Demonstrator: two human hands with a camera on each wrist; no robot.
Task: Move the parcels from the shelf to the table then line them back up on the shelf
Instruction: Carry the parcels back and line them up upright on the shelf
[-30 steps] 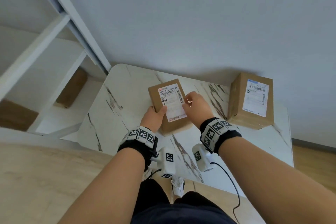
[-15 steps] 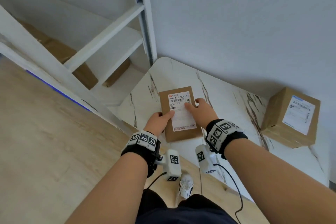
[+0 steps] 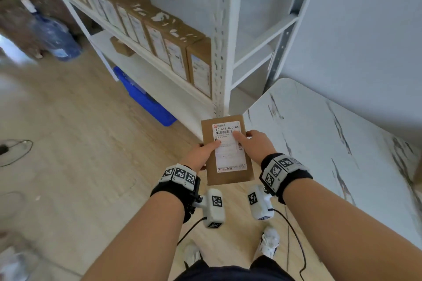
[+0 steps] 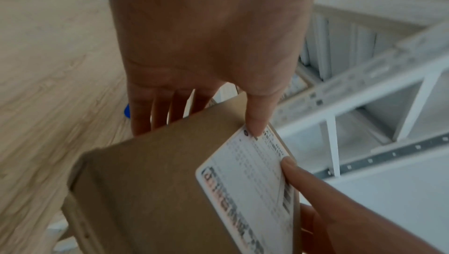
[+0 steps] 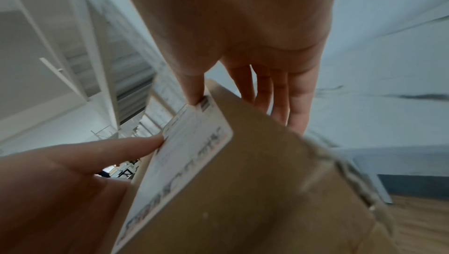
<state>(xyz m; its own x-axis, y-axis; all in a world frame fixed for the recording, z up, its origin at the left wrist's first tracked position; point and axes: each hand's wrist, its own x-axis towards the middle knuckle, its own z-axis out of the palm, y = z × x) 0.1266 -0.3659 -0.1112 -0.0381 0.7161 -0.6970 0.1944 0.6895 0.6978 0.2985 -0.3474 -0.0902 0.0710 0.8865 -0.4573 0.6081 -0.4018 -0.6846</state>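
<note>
A brown cardboard parcel [image 3: 210, 162] with a white shipping label is held in the air between both hands, over the floor just left of the marble table [image 3: 319, 143]. My left hand [image 3: 201, 155] grips its left side, thumb on the label, fingers underneath. My right hand [image 3: 253, 143] grips its right side the same way. The left wrist view shows the parcel [image 4: 150, 191] with the left thumb on the label's corner; the right wrist view shows the parcel [image 5: 255, 191] with the fingers [image 5: 279, 95] behind it. A row of upright parcels [image 3: 159, 39] stands on the white shelf [image 3: 146, 52].
The shelf's white perforated post [image 3: 220, 52] stands just beyond the held parcel. A small box [image 3: 121, 45] lies on a lower shelf. A blue bin [image 3: 146, 98] sits under the shelf on the wooden floor, a water jug [image 3: 57, 36] at far left.
The parcel has been lifted off the table and carried left, toward the shelf. My view has swung left, so the second box on the table is out of sight.
</note>
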